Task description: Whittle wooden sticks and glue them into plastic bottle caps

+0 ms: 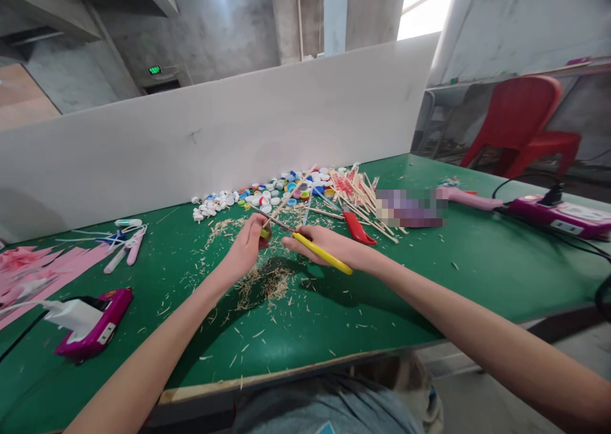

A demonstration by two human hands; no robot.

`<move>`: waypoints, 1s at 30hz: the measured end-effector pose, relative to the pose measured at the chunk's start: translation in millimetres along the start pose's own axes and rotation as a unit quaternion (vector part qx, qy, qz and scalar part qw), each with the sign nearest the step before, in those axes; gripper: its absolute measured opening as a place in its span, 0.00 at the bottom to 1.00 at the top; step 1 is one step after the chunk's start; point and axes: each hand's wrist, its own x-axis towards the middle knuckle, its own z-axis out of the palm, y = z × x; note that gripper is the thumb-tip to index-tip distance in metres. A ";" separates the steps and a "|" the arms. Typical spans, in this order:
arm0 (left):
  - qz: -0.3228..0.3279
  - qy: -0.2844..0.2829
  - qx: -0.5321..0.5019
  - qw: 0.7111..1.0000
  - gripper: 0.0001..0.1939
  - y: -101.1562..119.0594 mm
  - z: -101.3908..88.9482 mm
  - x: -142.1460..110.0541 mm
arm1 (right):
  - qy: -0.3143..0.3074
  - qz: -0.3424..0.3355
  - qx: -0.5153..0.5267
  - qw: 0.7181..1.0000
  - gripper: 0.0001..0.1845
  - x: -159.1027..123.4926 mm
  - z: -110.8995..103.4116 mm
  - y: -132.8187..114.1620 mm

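My left hand (247, 246) is closed around the lower end of a thin wooden stick (291, 195), which slants up to the right. A small yellow-green piece (266, 233), perhaps a bottle cap, shows at its fingertips. My right hand (317, 242) grips scissors with yellow handles (324, 253). Their metal blade points left, towards my left hand, and crosses near the stick; whether it touches is too small to tell. Thin wood shavings (270, 284) lie on the green table (372, 313) below both hands. Red-handled scissors (357, 228) lie just beyond my right hand.
Colourful bottle caps (267, 198) are heaped along the white partition (229, 141). Wooden sticks (365, 198), several in red wrappers, lie to their right. Purple power strips (93, 329) with cables, a pink glue gun (470, 198) and pink sheets (62, 272) occupy the sides.
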 end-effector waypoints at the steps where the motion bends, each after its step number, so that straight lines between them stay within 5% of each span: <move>1: -0.010 -0.009 -0.029 0.999 0.18 0.9 0.7 0.3 | 0.006 -0.004 0.000 1.000 0.30 0.2 -0.1 0.1; 10: -0.035 -0.027 -0.092 0.995 0.16 1.3 2.5 5.2 | 0.055 -0.004 -0.055 0.997 0.31 -0.4 0.4 -4.4; 14: -0.015 0.024 0.028 0.999 0.17 9.8 8.1 -1.2 | 0.053 0.012 -0.065 0.996 0.29 -0.4 0.1 -5.4; 19: 0.037 0.074 0.242 0.967 0.11 14.6 12.1 -8.1 | 0.042 0.031 -0.071 0.996 0.29 -5.0 0.7 -10.7; 30: 0.110 0.058 0.307 0.944 0.07 9.0 6.0 -6.8 | 0.047 0.022 -0.025 0.998 0.29 -5.5 7.2 -10.1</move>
